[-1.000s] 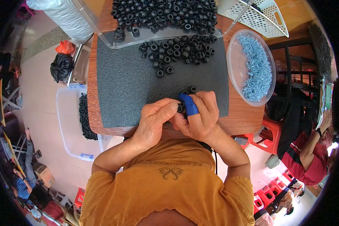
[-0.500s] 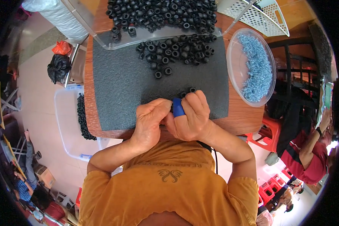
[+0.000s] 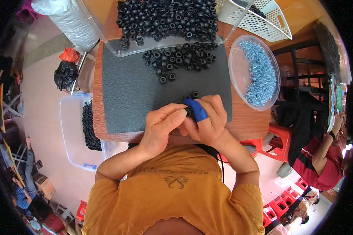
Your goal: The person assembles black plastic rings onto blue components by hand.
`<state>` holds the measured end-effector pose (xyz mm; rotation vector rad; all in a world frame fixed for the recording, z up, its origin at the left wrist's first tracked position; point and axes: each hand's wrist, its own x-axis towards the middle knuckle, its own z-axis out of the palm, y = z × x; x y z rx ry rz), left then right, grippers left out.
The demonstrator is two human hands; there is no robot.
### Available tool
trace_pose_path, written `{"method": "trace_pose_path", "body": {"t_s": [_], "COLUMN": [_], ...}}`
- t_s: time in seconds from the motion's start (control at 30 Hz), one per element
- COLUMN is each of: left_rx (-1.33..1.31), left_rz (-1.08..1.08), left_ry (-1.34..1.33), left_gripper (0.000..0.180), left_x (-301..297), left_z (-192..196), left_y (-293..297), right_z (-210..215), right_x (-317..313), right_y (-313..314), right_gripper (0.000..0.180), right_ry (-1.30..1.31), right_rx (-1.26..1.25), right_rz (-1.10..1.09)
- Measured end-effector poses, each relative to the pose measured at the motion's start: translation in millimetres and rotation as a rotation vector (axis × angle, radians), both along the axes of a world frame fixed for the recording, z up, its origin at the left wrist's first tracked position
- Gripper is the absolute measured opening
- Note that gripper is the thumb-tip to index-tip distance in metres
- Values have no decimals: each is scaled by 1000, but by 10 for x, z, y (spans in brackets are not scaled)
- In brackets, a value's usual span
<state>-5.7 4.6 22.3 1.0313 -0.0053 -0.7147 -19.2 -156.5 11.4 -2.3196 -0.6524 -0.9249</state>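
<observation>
Gripping with left hand and right hand together, fingers bent and close: one small black part, raised just off near edge of mat. Pinched at 9 o'clock by left thumb and forefinger; flanked at 2 o'clock by a right finger in a blue finger cover. Remaining right fingers curled; whether also holding anything beneath, cannot tell.

Compared with half a second ago: black part again in view, round opening facing up, instead of mostly hidden behind blue finger cover. Likely meaning: reoriented or checked between fingertips, handling of this piece not yet finished. Unchanged: both hands engaged on one piece.

Just beyond, at 12 to 1 o'clock: two loose parts on dark grey mat. Farther at 12 o'clock: spread heap of parts, at front lip of clear tray with many more behind. At 2 o'clock: round clear dish of small pale-blue pieces, on wooden table. At 1 o'clock, farther off: white perforated basket. At 9 o'clock, below table level: clear box with black contents.
</observation>
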Motion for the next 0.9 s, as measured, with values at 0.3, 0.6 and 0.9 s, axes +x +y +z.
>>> {"method": "trace_pose_path", "body": {"t_s": [0.3,0.6,0.9], "left_rx": [214,344,236], "left_rz": [28,11,25], "left_ry": [-274,-501,-210], "left_gripper": [30,26,22], "left_x": [-80,-122,-151], "left_z": [77,77,88], "left_y": [20,28,-2], "right_z": [176,352,251], "right_x": [-124,-272,-255], "right_y": [2,-56,-20], "right_gripper": [28,10,9], "right_ry": [203,720,857], "right_rx": [174,748,880], "right_rz": [57,-15,-4]}}
